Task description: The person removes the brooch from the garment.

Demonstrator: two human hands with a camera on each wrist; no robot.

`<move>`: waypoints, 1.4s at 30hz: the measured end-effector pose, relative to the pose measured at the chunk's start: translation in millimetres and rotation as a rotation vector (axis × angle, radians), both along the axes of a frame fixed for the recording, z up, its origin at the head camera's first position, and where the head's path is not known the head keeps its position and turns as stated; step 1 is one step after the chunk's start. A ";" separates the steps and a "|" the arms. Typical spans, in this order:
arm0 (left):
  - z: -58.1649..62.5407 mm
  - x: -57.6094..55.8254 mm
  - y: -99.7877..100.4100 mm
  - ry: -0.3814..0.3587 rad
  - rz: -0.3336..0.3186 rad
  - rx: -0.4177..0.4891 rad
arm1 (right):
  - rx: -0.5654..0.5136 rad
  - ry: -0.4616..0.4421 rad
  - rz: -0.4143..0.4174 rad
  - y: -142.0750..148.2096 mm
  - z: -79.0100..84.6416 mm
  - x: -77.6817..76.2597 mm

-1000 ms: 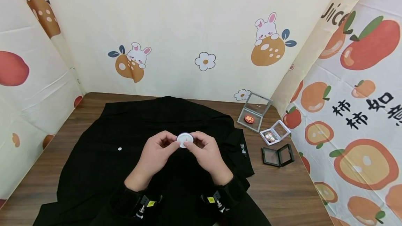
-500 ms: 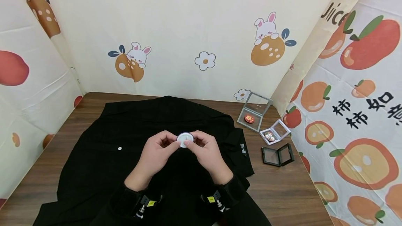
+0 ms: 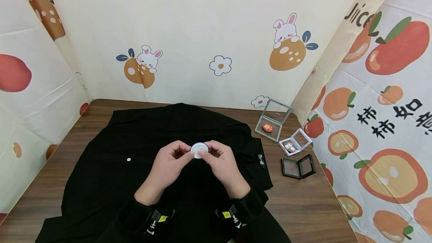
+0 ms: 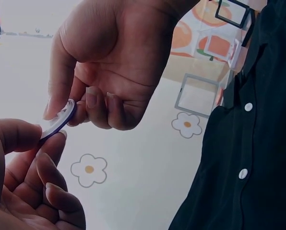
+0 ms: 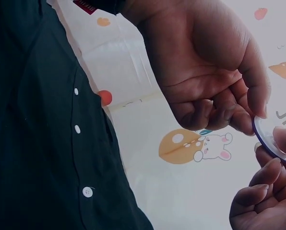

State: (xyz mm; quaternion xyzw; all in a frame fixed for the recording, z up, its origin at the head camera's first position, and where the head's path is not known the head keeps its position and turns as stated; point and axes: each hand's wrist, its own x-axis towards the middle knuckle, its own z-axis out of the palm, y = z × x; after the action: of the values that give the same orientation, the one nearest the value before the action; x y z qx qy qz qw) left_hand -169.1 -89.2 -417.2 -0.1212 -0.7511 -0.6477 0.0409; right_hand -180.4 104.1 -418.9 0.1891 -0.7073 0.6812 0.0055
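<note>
Both of my hands hold a small round badge (image 3: 198, 147) over a black shirt (image 3: 108, 183). Its white back faces up, and a blue-purple rim shows in the left wrist view. My left hand (image 3: 168, 166) pinches the left edge between thumb and fingers. On the right edge, my right hand (image 3: 223, 165) pinches likewise, its thumb lying over the white back. The badge's front is hidden. White buttons (image 4: 243, 173) run down the shirt's placket in the left wrist view.
At the right of the wooden table (image 3: 297, 205) stand three open cases: a grey one (image 3: 278, 137) with a red badge (image 3: 267, 127), a white one (image 3: 305, 137) with a shiny badge (image 3: 289, 146), and a black one (image 3: 291, 168). Printed cloth walls (image 3: 189, 21) enclose the table.
</note>
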 end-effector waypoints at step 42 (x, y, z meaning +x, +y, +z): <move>0.5 3.2 -1.6 0.026 0.066 -0.069 | 0.082 0.080 0.035 4.6 -9.1 5.2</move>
State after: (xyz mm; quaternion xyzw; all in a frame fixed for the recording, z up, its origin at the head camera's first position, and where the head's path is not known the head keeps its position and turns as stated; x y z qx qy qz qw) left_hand -165.9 -90.8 -416.7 -0.1059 -0.7758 -0.6182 0.0680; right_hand -175.2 108.7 -428.0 0.2284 -0.7303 0.6436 0.0142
